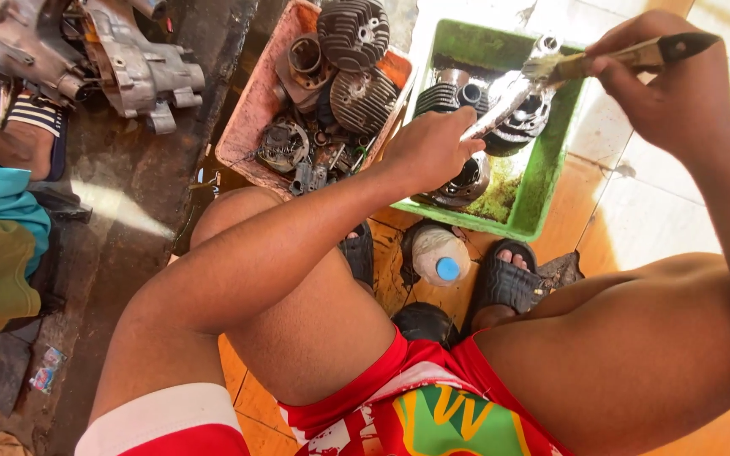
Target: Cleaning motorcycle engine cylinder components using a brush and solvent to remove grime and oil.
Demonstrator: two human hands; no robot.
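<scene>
My left hand (429, 152) grips a long silvery metal part (500, 108) and holds it slanted over the green plastic tub (551, 160). My right hand (665, 89) holds a paintbrush (610, 59) by its dark handle, bristles resting on the upper end of the metal part. The tub holds finned engine cylinders (445, 95) and other dark metal pieces in dirty liquid.
A pink tray (251, 110) of finned cylinder heads, gears and small parts stands left of the tub. A plastic bottle with a blue cap (439, 256) lies between my sandalled feet. Engine casings (120, 59) lie at the top left, near another person's foot (31, 135).
</scene>
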